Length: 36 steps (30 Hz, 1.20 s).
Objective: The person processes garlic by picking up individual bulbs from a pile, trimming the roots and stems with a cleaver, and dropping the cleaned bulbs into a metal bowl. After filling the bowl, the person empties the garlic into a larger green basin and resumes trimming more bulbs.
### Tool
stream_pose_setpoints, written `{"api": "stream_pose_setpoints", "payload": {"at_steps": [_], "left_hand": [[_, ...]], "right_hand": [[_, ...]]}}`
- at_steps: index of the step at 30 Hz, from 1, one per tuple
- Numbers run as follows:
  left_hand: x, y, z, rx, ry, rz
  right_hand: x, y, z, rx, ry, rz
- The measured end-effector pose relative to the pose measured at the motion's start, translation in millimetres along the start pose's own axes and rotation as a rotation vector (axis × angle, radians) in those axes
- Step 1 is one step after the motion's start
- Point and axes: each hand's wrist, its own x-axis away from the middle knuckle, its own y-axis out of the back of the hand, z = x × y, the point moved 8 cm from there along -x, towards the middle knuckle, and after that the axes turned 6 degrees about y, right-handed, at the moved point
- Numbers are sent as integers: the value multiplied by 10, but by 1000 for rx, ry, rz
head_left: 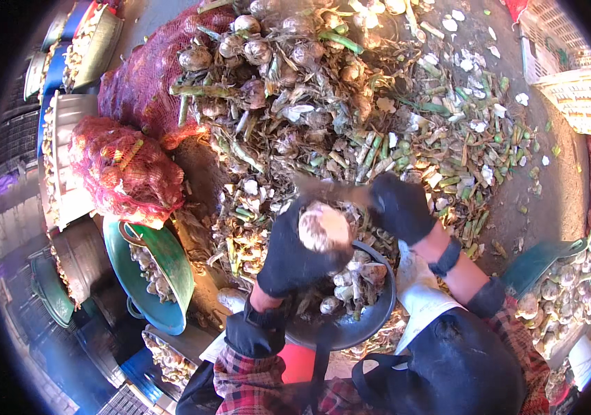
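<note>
Round, white-and-purple garlic bulb [324,227], held in the black-gloved left hand [292,252] near the dark round basin's far rim [387,294]; black-gloved right hand [402,207] grips a blurred brownish blade [333,190].

Readable text: none anywhere in view.
Blade [337,191]: blurred, any stamp illegible.
Dark pan [340,337]: no lettering legible on its rim or inside.
Red mesh sack [126,173]: no tag or print can be made out on the netting.
Teal basin [124,268]: no readable mark on the visible sides.
Pale crate [579,100]: slatted side, nothing legible.
Grey bucket [79,257]: too blurred for reading.
</note>
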Motion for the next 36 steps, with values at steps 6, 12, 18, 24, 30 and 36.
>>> {"api": "stream_pose_setpoints", "payload": {"at_steps": [6, 12, 18, 24, 30, 36], "left_hand": [[67, 515, -120, 63, -42, -471], [42, 184, 379, 1133, -44, -377], [13, -274, 224, 1497, -121, 12], [288, -230, -200, 9, -211, 546], [-36, 1110, -237, -775, -396, -500], [-1151, 2189, -749, -1017, -420, -916]], "right_hand": [[66, 120, -293, -2, -382, -256], [-106, 42, 13, -223, -319, -303], [55, -224, -243, -40, -250, -217], [127, -208, -347, -64, -368, -189], [-237, 235, -360, -128, -317, -301], [-1381, 852, -239, 144, -96, -296]]}}
